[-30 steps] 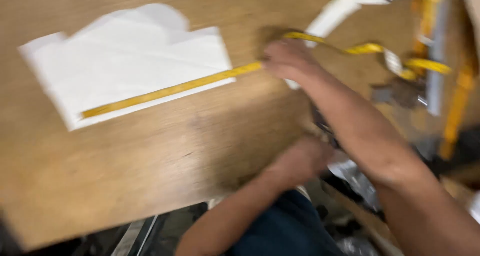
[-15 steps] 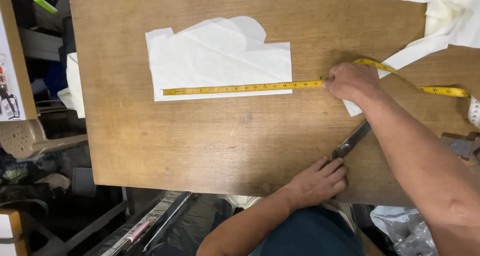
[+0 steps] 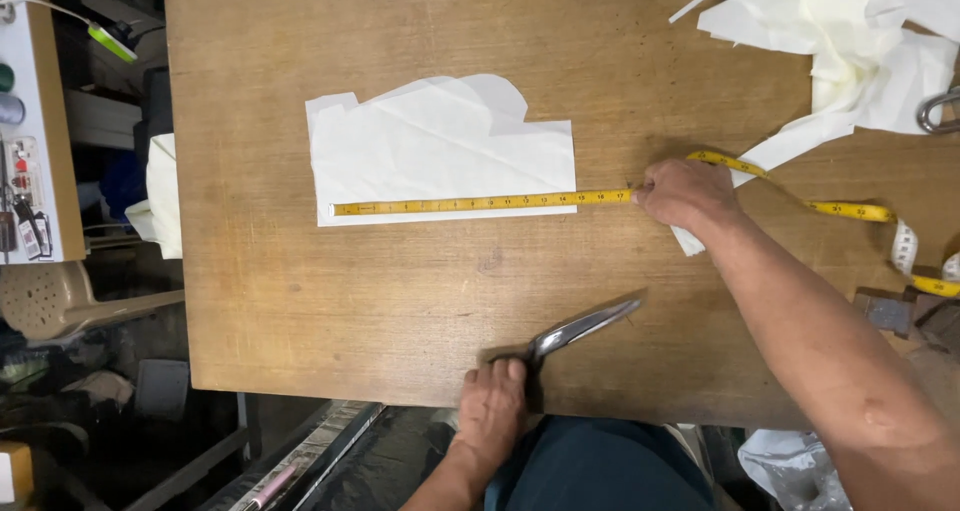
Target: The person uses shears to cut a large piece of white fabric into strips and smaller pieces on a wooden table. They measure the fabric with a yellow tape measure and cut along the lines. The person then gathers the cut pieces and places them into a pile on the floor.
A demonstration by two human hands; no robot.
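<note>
Your left hand (image 3: 492, 403) is at the near edge of the surface (image 3: 300, 301), a little right of the middle of that edge. Its fingers are clenched around the handles of the scissors (image 3: 575, 331), which lie flat on the wood. The shut metal blades point away from you and toward the right edge.

Farther in, about the middle of the surface, your right hand (image 3: 685, 193) presses down on the yellow measuring tape (image 3: 480, 204). The fingers are closed on the tape and pinch it against the wood. From this hand the tape runs straight toward the left edge, over the lower border of the white cut piece (image 3: 440, 151). The tape end stops at the lower left corner of this piece. The white cut piece lies flat, with a straight side toward you and a stepped, curved outline on the far side. Behind your right hand the rest of the tape goes loosely toward the right edge and curls there.

At the far right corner there is a heap of white fabric scraps (image 3: 840, 31), and one strip from it reaches under your right hand.
</note>
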